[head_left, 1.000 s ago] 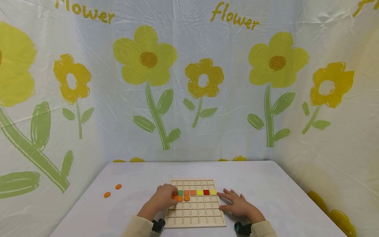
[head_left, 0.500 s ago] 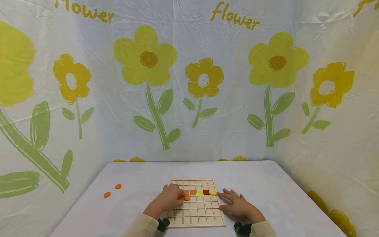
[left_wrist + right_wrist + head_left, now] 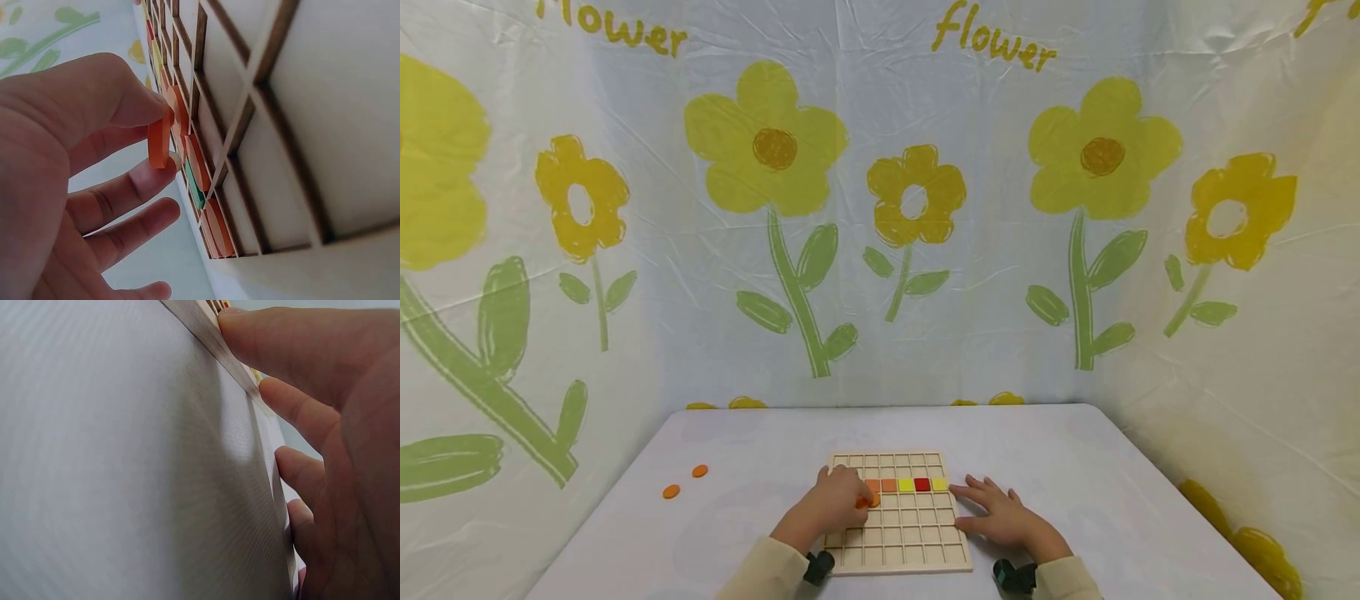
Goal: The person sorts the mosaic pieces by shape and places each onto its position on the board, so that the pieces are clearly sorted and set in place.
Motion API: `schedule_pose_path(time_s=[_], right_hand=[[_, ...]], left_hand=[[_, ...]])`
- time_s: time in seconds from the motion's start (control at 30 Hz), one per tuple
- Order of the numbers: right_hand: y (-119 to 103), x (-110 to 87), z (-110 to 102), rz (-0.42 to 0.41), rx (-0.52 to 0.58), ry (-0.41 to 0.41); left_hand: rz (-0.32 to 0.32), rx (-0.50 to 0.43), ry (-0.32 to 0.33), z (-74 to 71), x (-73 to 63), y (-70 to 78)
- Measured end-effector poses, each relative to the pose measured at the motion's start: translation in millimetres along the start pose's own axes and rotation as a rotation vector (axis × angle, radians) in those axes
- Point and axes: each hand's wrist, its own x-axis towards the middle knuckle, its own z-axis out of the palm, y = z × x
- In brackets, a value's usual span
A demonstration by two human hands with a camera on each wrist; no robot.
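Observation:
A wooden grid board (image 3: pixel 917 550) lies on the table with a row of coloured square tiles across it, among them a red tile (image 3: pixel 922 485). My left hand (image 3: pixel 835 500) is over the board's left side, pinching an orange disc (image 3: pixel 159 140) between thumb and finger. In the left wrist view several orange discs sit in the cells, one disc (image 3: pixel 217 228) near the edge and another disc (image 3: pixel 197 162) beside a green tile (image 3: pixel 195 184). My right hand (image 3: pixel 1003 517) rests with spread fingers at the board's right edge, thumb and a fingertip touching it.
Two loose orange discs lie on the white table to the left, a nearer disc (image 3: pixel 671 492) and a farther disc (image 3: pixel 700 471). A curtain (image 3: pixel 985 275) printed with flowers hangs behind and at both sides of the table.
My left hand has moved a little right along the board with an orange disc, now covering the green tile in the head view. My right hand has stayed put.

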Motion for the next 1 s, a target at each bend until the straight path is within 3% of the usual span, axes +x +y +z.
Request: schedule_pose_path(time_s=[0.37, 1.0], right_hand=[[0.9, 2.0, 0.3, 0.025, 0.007, -0.016], [0.5, 2.5, 0.7, 0.021, 0.02, -0.015]], left_hand=[[-0.031, -0.005, -0.043, 1.2, 6.6, 0.8], [-0.01, -0.014, 0.008, 9.6, 16.0, 6.9]])
